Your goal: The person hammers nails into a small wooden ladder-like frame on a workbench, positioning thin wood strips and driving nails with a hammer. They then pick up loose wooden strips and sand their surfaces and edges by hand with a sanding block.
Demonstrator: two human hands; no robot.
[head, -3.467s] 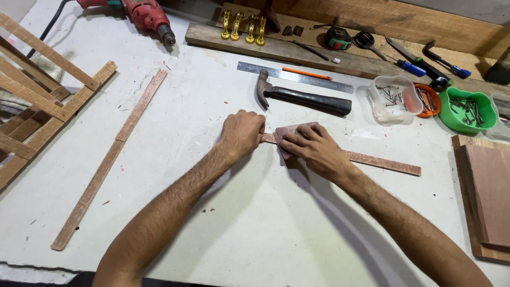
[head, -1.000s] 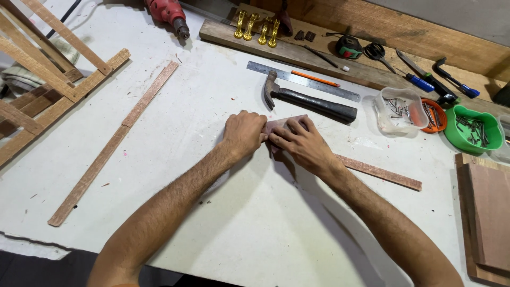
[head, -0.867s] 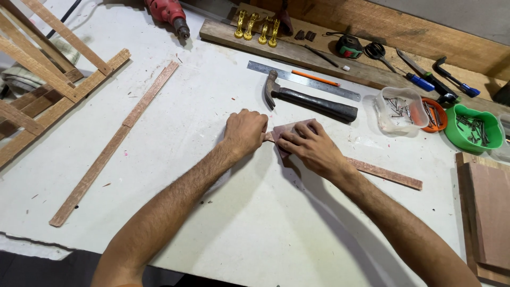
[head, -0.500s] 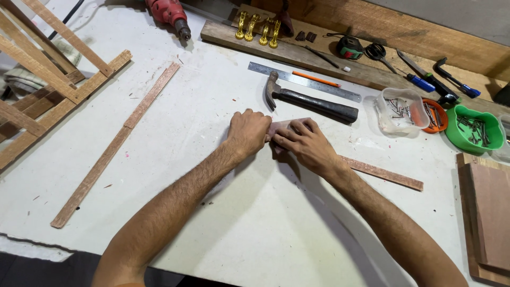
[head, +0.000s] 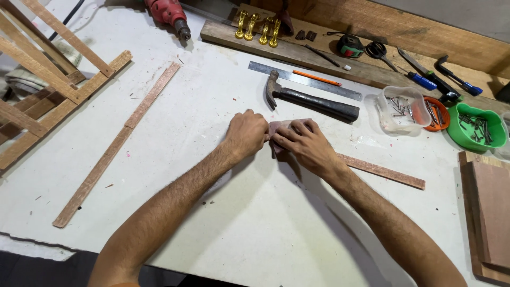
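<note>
A thin reddish wooden strip (head: 382,171) lies across the white tabletop (head: 223,212) and runs right from under my hands. My left hand (head: 245,133) is closed on the strip's left end. Beside it, my right hand (head: 302,144) presses a small brown sheet, like sandpaper (head: 280,126), over the strip. The two hands touch each other in the middle of the view. Just beyond them lies a hammer (head: 308,100) with a dark handle.
A long wooden strip (head: 118,141) lies at left beside a slatted wooden frame (head: 40,85). At the back are a steel ruler (head: 303,79), an orange pencil (head: 317,77), a red drill (head: 169,14), gold fittings (head: 256,27) and hand tools. Nail tubs (head: 399,108) (head: 477,127) and boards (head: 489,218) sit at right.
My right hand has shifted slightly back and forth along the strip with the brown sheet. The left hand has stayed put.
</note>
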